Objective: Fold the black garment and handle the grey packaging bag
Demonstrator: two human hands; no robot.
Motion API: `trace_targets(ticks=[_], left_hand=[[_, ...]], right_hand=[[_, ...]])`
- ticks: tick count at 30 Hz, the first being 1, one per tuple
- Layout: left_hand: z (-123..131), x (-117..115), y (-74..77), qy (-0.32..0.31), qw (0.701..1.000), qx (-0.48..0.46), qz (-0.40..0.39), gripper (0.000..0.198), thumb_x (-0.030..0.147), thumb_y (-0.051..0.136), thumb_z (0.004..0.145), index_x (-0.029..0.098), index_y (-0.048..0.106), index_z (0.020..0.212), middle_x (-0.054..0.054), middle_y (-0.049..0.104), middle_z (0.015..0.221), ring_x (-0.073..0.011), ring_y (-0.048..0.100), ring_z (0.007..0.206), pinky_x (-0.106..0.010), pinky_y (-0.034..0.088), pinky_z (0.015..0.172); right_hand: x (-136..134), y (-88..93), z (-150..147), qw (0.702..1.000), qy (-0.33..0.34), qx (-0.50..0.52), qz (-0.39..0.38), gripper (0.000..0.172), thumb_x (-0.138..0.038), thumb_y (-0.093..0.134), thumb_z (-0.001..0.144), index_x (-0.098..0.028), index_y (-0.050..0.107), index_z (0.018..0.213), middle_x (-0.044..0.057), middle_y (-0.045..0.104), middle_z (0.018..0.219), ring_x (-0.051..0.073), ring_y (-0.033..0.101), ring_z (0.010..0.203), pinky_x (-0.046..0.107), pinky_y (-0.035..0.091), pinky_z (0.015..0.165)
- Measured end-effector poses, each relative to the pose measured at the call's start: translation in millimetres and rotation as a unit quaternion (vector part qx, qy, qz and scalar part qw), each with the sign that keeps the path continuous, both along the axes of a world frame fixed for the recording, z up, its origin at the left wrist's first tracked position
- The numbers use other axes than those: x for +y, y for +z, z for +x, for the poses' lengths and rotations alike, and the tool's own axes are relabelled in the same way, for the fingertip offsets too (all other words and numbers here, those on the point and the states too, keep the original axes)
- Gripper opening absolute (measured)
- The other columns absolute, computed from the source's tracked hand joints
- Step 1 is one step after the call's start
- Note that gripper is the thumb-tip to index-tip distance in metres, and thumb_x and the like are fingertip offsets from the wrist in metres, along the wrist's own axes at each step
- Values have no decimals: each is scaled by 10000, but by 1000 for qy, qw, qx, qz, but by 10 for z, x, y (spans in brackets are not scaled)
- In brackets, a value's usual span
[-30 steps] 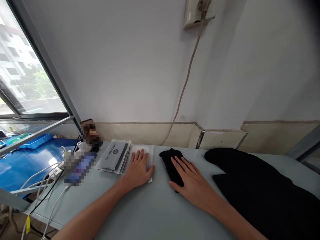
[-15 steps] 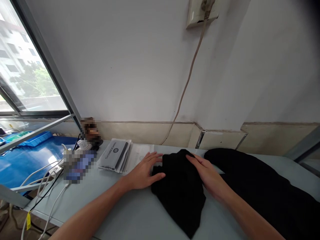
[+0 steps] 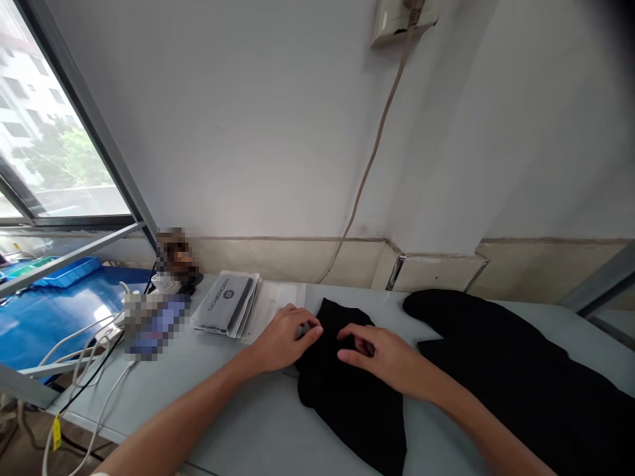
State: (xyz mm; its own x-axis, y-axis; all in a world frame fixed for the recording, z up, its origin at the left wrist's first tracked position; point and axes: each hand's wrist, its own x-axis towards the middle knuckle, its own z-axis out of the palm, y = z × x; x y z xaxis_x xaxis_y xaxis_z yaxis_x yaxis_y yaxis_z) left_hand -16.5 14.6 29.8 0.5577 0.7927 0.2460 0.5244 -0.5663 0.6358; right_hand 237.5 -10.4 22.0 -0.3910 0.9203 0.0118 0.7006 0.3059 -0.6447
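Black cloth [image 3: 347, 390], soft and matte, lies rumpled on the pale grey surface [image 3: 238, 416] before me, only partly smoothed, its lower end hanging crooked toward the near edge. My left hand [image 3: 282, 340] pinches its upper left edge; my right hand [image 3: 381, 354] nips a fold near the top. A bigger dark heap [image 3: 520, 377] sprawls to the right; flat plastic packets [image 3: 228, 304] are stacked to the left

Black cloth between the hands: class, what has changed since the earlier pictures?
The black cloth has spread out toward the table's near edge. The left hand left the clear packets for the cloth's edge; the right hand now pinches it. The big dark pile stayed put.
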Motion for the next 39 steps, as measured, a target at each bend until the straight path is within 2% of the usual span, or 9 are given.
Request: trace_targets(ticks=[7,11,16,21,24,28,33,37,39], left_hand=[[-47,-3,-12,-78,995,58,14,424,646,712,890,254,748,1050,-84,668,1208,-303,551,1187,-460,355,1092],[-30,-15,-19,-105,994,17,-8,420,621,704,907,208,654,852,-54,674,980,-246,606,989,-368,423,953],[37,-54,44,-21,981,-111,-158,464,583,485,1040,194,548,795,31,499,737,-143,462,680,-274,358,646],[146,-44,35,27,904,-310,-292,442,615,591,979,176,616,935,-14,598,876,-168,556,827,-275,450,756],[203,-80,79,10,842,-390,-372,422,597,665,948,185,638,1034,-39,642,944,-176,603,867,-272,485,763],[252,-167,264,-108,806,-419,-403,457,592,538,1027,235,635,1295,-114,667,1219,-256,639,1105,-378,525,920],[219,-130,366,-113,905,-317,-259,485,574,445,1071,254,622,1389,-103,655,1291,-270,615,1175,-448,477,1060],[122,-106,353,-18,975,-214,-49,520,539,543,1037,286,551,1491,-127,495,1490,-305,442,1391,-495,374,1185],[103,-177,385,-37,980,-188,-47,850,516,744,920,332,325,1636,-130,344,1625,-341,288,1512,-534,282,1244]], right_hand=[[57,-115,74,994,42,-14,95,289,-484,483,1041,-289,681,961,45,657,975,261,627,956,446,522,921],[96,-142,53,988,-44,27,145,361,-494,388,1060,-292,683,1011,63,632,986,251,639,889,398,550,788],[-24,-53,-36,969,-165,106,150,299,-558,450,1036,-276,550,1018,-44,516,684,179,521,583,302,436,560],[-203,71,-102,982,-35,140,123,416,-569,415,1048,-263,477,772,-35,526,638,165,506,567,289,410,559],[-217,46,-127,986,-14,116,122,373,-630,589,941,-262,591,1000,44,724,899,250,686,805,347,541,726],[-153,-80,-155,982,-93,123,111,890,-598,776,777,-269,390,1508,155,644,1418,384,653,1245,465,601,908],[-74,-6,-97,963,-122,205,123,456,-409,513,936,-269,600,1361,115,716,1341,330,689,1214,456,581,988],[-102,237,73,943,-135,302,28,432,-494,574,912,-243,717,1232,126,796,1156,350,752,1079,459,619,927],[-145,297,157,940,-140,311,-21,503,-595,533,938,-228,746,1208,149,819,1004,366,783,961,464,655,791]])
